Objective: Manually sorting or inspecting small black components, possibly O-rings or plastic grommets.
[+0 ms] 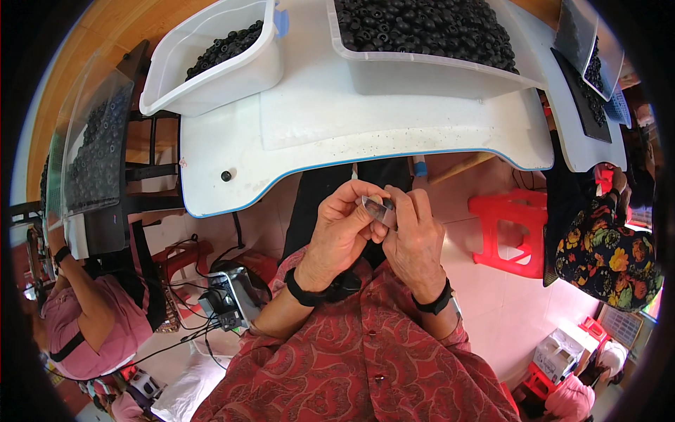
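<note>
Close in front of my chest, just off the table's near edge, my two hands meet at the fingertips. My right hand [413, 243] is closed in a pinch on a flat, shiny metal blade [380, 213] that slants across between the hands. Fingers of my left hand [339, 228] are pinched together against it, around a small black part [388, 202] that is mostly hidden by fingertips. On the white table [309, 133] at the left lies one loose black part [226, 176], small and round.
Two white plastic bins, a left one [211, 98] and a larger right one [436, 77], hold many small black parts. A red stool [510, 232] stands at right. Cables and a power supply [228, 320] are at left. People sit at both sides.
</note>
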Demonstrator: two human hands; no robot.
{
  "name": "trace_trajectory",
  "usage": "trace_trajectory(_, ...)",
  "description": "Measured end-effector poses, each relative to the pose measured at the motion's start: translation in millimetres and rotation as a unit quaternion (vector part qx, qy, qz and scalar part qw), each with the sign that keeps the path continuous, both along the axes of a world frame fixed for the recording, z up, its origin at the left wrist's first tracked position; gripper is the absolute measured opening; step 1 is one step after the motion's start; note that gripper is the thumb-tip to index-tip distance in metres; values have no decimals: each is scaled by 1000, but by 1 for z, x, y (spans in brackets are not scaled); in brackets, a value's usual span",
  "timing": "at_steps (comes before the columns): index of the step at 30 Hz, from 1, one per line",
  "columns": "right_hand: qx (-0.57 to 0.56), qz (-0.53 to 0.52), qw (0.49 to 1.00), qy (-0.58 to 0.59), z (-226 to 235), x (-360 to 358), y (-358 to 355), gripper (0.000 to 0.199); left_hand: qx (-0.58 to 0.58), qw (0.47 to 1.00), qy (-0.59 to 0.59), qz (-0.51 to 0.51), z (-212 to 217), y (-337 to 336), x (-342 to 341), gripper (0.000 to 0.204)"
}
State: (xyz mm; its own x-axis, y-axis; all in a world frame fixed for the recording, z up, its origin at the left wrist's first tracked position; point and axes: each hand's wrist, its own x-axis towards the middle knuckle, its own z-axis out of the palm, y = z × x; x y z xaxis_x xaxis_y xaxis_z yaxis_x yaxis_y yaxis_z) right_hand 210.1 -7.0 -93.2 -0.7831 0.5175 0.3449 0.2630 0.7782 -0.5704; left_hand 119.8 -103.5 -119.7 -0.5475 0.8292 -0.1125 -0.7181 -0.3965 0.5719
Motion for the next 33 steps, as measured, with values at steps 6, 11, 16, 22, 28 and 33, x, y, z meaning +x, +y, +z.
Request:
trace_trajectory(6,14,-14,1000,-17,-3,0,-1,37,7,1000,1,7,0,1,1,18)
trace_trajectory(11,7,-23,999,-29,-9,1,-2,38,6,1000,-11,9,1,-1,1,15)
trace_trajectory(16,-5,-54,998,-41,-19,0,2,32,6,1000,-19,-1,9,-5,4,16)
trace_trajectory(22,-68,-49,996,35,-19,1,12,22,-14,999,-41,18,3,-3,-1,13)
trace_trajectory(28,-21,-10,999,-26,-8,-1,-6,27,-4,999,-36,33,0,-3,2,11)
trace_trajectory(33,-11,-11,1000,-23,-7,-2,-7,33,-6,999,-15,27,-3,-5,3,12)
